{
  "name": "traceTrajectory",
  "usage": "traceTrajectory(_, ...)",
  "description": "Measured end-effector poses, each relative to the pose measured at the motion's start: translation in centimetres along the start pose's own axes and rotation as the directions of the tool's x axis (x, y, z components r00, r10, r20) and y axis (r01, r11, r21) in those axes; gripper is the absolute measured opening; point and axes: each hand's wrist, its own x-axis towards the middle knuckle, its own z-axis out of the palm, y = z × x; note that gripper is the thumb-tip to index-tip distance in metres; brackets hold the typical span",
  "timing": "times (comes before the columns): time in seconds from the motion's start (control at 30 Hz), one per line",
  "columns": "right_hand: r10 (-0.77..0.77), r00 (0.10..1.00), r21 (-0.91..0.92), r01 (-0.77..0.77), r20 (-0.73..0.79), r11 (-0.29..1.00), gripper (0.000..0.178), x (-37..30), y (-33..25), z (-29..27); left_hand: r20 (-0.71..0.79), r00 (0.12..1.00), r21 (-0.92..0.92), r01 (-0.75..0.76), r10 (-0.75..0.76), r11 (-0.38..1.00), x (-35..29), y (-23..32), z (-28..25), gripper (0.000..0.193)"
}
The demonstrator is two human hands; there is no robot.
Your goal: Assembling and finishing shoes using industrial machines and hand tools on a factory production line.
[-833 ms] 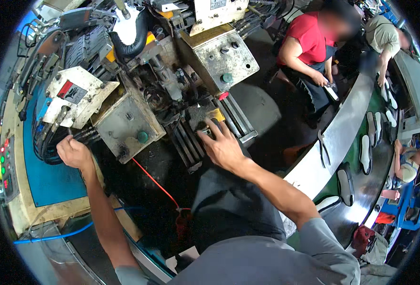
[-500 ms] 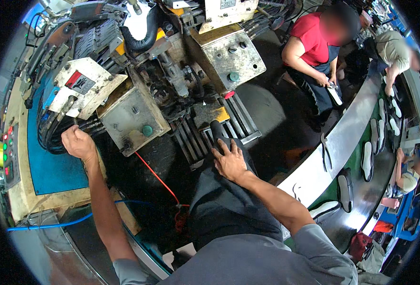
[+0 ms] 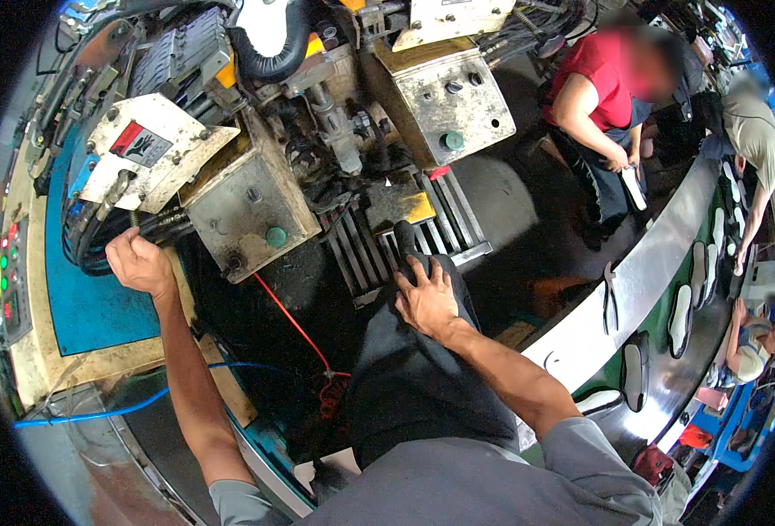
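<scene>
At the machine's [image 3: 221, 206] top, the shoe [image 3: 269, 44] is already in place; how much is done or left on it, I can't tell. Left hand [image 3: 142, 261] curled at a rod [image 3: 134, 218], grip unclear; right hand [image 3: 429, 298] spread on the leg [image 3: 396, 377], holding nothing. More shoes [image 3: 681, 321] sit on the belt [image 3: 609, 371].

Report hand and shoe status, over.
Left hand curled by black hoses, grip unclear. Right hand on dark trousers. Shoe sole-up on machine. Red cord between hands.
</scene>
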Motion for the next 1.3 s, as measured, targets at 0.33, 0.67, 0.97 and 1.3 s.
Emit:
traceTrajectory(0.33,-0.015,1.0,-0.006,0.015,-0.018,1.0,0.054,0.3,0.0,0.7,-0.006,1.0,-0.039,0.023,-0.023,0.999,0.0,0.6,-0.1,0.016)
traceTrajectory(0.67,-0.003,1.0,-0.003,0.003,-0.02,1.0,0.053,-0.6,0.1,0.7,-0.017,0.999,-0.034,0.044,-0.044,0.998,-0.3,0.3,0.2,0.016)
traceTrajectory(0.97,0.034,0.999,0.019,-0.034,-0.033,0.999,0.052,-0.4,0.8,0.3,0.01,0.998,-0.026,0.056,-0.056,0.998,-0.5,0.0,0.0,0.018)
traceTrajectory(1.3,0.023,0.998,0.03,-0.021,-0.064,0.999,0.053,0.0,1.0,0.3,0.019,0.997,-0.043,0.069,-0.069,0.997,-0.4,-0.2,-0.1,0.019)
